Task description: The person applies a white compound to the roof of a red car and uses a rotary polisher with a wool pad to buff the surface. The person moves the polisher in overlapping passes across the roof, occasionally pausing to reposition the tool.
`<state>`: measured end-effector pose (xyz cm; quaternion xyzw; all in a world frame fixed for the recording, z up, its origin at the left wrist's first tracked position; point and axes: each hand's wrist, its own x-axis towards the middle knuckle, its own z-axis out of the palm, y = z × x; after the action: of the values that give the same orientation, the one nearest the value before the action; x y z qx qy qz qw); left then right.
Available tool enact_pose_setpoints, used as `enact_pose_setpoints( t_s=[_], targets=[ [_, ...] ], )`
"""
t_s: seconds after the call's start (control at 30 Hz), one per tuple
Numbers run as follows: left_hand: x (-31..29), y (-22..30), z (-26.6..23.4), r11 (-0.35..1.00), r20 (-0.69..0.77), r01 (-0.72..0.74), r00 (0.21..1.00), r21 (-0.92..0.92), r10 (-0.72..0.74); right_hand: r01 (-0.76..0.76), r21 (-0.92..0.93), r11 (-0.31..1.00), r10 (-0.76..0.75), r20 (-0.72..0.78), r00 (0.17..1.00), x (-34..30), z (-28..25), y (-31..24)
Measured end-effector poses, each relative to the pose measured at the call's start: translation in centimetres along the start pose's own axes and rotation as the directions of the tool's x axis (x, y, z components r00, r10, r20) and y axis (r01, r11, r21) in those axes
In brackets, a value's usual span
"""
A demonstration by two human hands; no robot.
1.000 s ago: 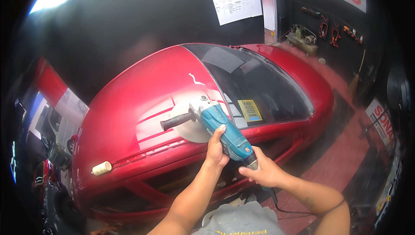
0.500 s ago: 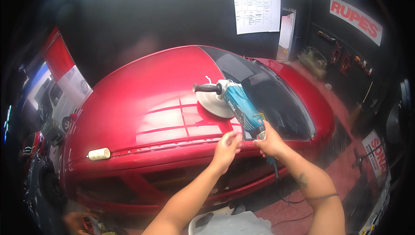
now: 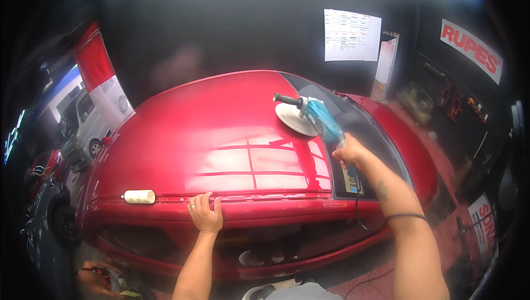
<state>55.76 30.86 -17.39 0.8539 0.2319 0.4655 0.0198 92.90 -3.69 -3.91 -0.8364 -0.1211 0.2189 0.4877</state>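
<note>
My right hand [image 3: 351, 151] is closed around the rear handle of a teal and grey rotary polisher [image 3: 323, 120]. A round whitish pad [image 3: 295, 119] is on the polisher's head, over the far front part of the red car roof [image 3: 193, 118]; whether it touches the paint I cannot tell. The black side handle [image 3: 287, 99] points left with no hand on it. My left hand [image 3: 205, 213] rests on the near roof edge, fingers spread and holding nothing. To its left a cream bottle [image 3: 139, 197] lies on its side along the roof rail.
The polisher's black cord [image 3: 358, 203] hangs over the near side of the car. The dark windshield [image 3: 367, 134] slopes away at right. A black wall [image 3: 221, 24] with a paper chart [image 3: 352, 35] stands behind. A white van [image 3: 91, 118] is at far left.
The polisher has moved away from me and slightly right in my right hand. My left hand has gone from near the polisher to the roof edge on the left.
</note>
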Motion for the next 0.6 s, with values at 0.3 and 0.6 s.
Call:
enact_pose_setpoints(
  t_s=[0.3, 0.6],
  targets=[
    [0.2, 0.1, 0.2, 1.0, -0.042, -0.017, 0.999, -0.009, 0.016, 0.17, -0.186, 0.968, -0.181, -0.044, 0.982, 2.4, 3.9, -1.4],
    [0.2, 0.5, 0.0, 1.0, -0.031, -0.003, 1.0, -0.003, 0.003, 0.187, -0.131, 0.973, -0.166, 0.16, 0.973, -5.2, 8.3, -4.0]
  ],
)
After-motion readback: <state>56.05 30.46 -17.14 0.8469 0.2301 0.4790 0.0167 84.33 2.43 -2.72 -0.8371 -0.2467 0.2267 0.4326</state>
